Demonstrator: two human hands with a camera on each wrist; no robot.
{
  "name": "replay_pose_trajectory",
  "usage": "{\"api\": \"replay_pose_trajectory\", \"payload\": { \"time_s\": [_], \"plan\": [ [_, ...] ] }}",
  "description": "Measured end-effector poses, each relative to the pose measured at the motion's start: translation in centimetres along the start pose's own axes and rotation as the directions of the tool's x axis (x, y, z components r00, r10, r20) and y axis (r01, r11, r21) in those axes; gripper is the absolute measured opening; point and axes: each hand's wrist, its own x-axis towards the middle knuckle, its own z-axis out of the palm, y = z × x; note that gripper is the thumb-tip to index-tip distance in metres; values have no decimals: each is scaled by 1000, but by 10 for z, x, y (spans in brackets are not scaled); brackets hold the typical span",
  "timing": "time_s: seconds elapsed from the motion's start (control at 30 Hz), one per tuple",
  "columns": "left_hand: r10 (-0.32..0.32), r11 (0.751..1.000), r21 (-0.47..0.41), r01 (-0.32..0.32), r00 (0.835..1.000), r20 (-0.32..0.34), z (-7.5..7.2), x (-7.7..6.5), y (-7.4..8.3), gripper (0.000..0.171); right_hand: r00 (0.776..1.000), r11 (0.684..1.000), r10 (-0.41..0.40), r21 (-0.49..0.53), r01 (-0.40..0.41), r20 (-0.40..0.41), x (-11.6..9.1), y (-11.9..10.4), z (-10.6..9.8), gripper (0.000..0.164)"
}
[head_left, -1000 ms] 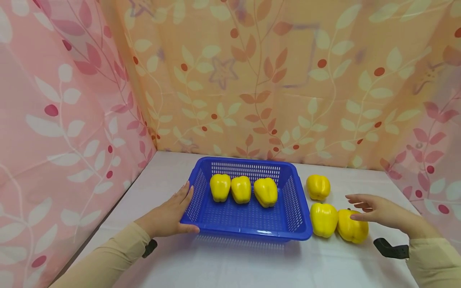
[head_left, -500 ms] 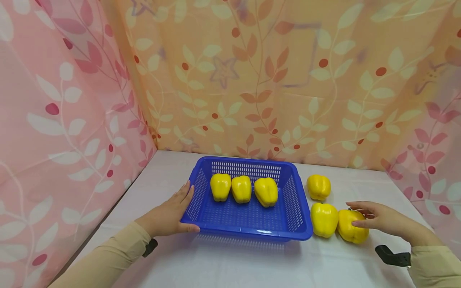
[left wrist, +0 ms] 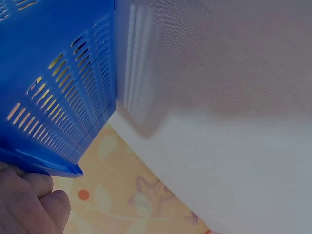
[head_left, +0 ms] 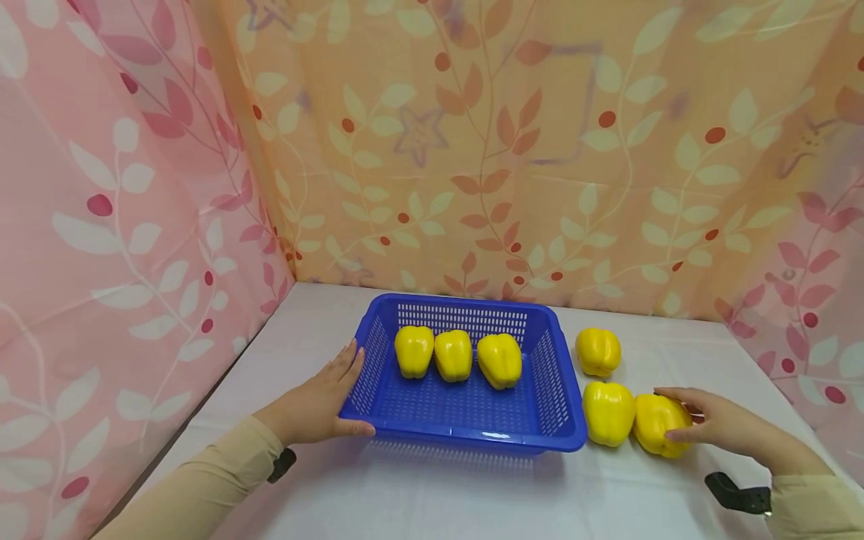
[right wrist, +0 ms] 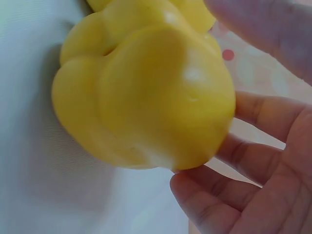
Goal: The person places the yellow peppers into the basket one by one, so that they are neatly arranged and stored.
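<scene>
A blue plastic basket stands on the table with three yellow bell peppers in a row inside. My left hand rests against its left side, fingers extended along the rim and thumb at the front corner. In the left wrist view, fingers touch the basket rim. My right hand is at the nearest loose bell pepper, thumb in front and fingers round its far side. The right wrist view shows this bell pepper between thumb and bent fingers, low over the table.
Another yellow bell pepper stands between the basket's right wall and the one at my right hand. A further yellow bell pepper sits behind them. Patterned cloth hangs behind the white table and along both sides.
My right hand has come down from above the nearest loose bell pepper until its thumb and fingers stand round it. The left hand, basket and bell peppers stay where they were.
</scene>
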Motion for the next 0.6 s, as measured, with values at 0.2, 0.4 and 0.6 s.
{"api": "replay_pose_trajectory", "payload": {
  "time_s": [0.2,0.4,0.6],
  "plan": [
    [-1,1000,0,1,1000,0,-1,0,1,117,1000,1000,13,15,-13,-2,0,5,3,79],
    [-3,1000,-4,3,1000,-1,-1,0,1,117,1000,996,17,83,-18,8,-1,11,9,90],
    [1,1000,0,-1,1000,0,1,-1,1,117,999,996,37,79,-36,-9,-1,14,14,98]
  ]
}}
